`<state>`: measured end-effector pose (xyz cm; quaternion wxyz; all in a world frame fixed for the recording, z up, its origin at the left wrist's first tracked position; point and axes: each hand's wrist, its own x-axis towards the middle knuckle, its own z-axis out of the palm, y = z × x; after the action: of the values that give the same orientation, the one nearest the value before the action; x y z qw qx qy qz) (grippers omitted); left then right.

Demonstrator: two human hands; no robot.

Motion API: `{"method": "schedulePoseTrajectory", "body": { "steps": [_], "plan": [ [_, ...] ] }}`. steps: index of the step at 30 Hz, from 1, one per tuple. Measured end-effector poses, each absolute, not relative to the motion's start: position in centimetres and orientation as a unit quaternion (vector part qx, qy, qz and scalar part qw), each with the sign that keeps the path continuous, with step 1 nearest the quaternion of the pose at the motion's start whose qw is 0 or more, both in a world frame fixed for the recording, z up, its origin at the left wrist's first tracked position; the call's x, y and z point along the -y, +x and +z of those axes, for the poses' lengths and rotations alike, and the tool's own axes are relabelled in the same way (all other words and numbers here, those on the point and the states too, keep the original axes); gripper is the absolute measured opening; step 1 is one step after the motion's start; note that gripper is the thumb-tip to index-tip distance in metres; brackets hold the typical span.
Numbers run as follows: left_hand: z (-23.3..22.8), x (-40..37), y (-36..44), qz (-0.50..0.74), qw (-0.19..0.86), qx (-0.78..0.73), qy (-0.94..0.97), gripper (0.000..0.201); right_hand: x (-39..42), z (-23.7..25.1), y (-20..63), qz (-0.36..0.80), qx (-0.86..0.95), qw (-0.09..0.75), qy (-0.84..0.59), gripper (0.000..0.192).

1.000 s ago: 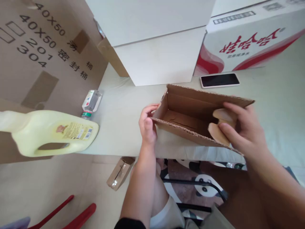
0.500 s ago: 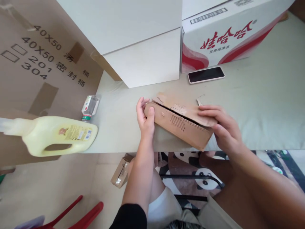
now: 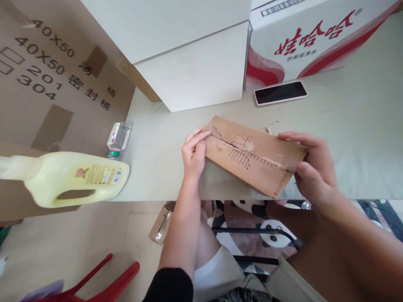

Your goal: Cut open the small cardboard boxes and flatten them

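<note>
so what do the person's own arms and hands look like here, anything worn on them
Both hands are bare: no gloves, rings, watch or bands show on the left hand or the right hand. The forearms are uncovered too. Only the left arm shows clothing, a black sleeve ending near the elbow. The fingers have short, unpainted nails.

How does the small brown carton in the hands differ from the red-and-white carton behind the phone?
The small brown carton is plain brown cardboard with torn patches on its face; the red-and-white carton is white, printed with red characters and swooshes. The brown one looks much smaller, though nearer the camera. It is gripped at its ends by the left hand and right hand, tilted; the printed one rests on the table, untouched. Both are closed cardboard boxes.
</note>
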<state>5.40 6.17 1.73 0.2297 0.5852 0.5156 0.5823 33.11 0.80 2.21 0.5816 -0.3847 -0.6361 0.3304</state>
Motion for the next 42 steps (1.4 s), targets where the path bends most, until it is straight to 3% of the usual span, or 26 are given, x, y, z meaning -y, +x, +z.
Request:
{"method": "schedulePoseTrajectory", "body": {
  "steps": [4,7,11,15,20,24,26,29,32,35,38,40,42],
  "plan": [
    [1.6,-6.6,3.5,0.648,0.274,-0.553,0.446,0.026,-1.6,1.4,33.5,0.321,0.562,0.622,-0.441,0.028],
    [1.1,-7.1,2.3,0.701,0.351,-0.528,0.326,0.030,-2.2,1.3,33.7,0.302,0.585,0.534,-0.530,0.024],
    [0.3,-7.1,2.6,0.690,0.450,-0.516,0.235,0.022,-2.3,1.3,32.8,0.352,0.690,0.425,-0.468,0.036],
    [0.0,-6.1,4.0,0.631,0.524,-0.510,0.260,0.033,-1.9,1.3,32.3,0.333,0.751,0.407,-0.399,0.055],
    [-0.7,-5.2,5.1,0.549,0.602,-0.481,0.324,0.070,-1.7,1.4,33.1,0.308,0.770,0.421,-0.368,0.059],
    [-1.2,-4.8,6.1,0.530,0.603,-0.488,0.343,0.068,-1.2,1.9,33.5,0.304,0.764,0.464,-0.331,0.062],
    [-0.9,-4.4,6.3,0.454,0.626,-0.516,0.369,0.064,-1.0,2.3,33.7,0.313,0.751,0.481,-0.327,0.059],
    [0.2,-3.9,6.2,0.220,0.671,-0.531,0.468,0.064,-1.0,2.5,33.9,0.327,0.711,0.516,-0.348,0.047],
    [0.7,-4.0,5.8,0.132,0.596,-0.548,0.572,0.051,-1.2,2.4,33.8,0.330,0.687,0.531,-0.371,0.027],
    [0.0,-4.7,5.5,0.308,0.447,-0.607,0.580,0.046,-1.3,2.3,33.5,0.334,0.690,0.514,-0.386,0.021],
    [-0.8,-5.5,5.4,0.549,0.337,-0.560,0.521,0.071,-1.3,2.3,33.2,0.355,0.705,0.487,-0.373,0.022],
    [-0.9,-5.8,5.4,0.618,0.304,-0.505,0.520,0.081,-1.2,2.4,33.1,0.380,0.726,0.456,-0.347,0.024],
    [-0.7,-5.8,5.5,0.618,0.281,-0.484,0.552,0.076,-0.9,2.4,33.0,0.400,0.739,0.431,-0.327,0.026]
  ]
}}
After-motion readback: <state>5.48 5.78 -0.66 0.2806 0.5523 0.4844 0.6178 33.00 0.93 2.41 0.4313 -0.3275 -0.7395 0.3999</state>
